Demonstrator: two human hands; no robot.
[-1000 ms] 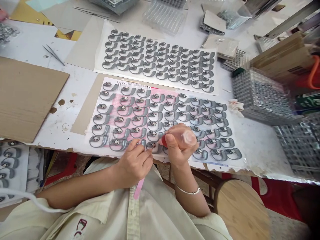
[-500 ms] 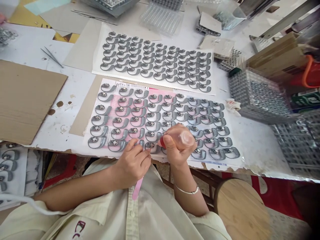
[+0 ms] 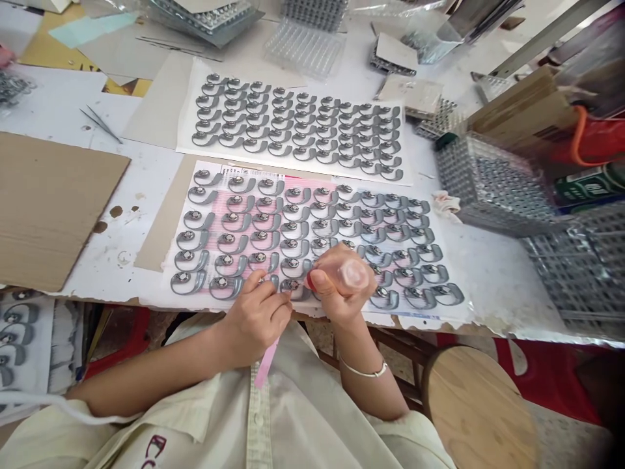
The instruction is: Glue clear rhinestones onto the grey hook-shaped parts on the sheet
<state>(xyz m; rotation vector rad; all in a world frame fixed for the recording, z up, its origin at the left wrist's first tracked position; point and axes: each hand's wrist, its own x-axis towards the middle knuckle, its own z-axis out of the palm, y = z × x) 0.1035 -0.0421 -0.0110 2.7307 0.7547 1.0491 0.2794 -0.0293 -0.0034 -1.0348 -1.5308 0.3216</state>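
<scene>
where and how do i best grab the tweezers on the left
Probably pinch both arms of the tweezers just ahead of the joined end, coming from above and the near side. They lie flat, with the joined end angled nearer and the thin ends spread toward the far left.

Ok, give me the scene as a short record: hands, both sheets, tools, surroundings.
Right hand: gripping a clear bottle, red end toward the left hand
Left hand: curled round a pink strip, fingertips at the near sheet's front row
Bottle tip contact: cannot tell
Near sheet: rows of grey curved pieces
Far sheet: similar pieces, behind the near sheet
Tweezers: lying on the table's left
Cardboard: flat, left of near sheet
Stool: below table, right
</scene>
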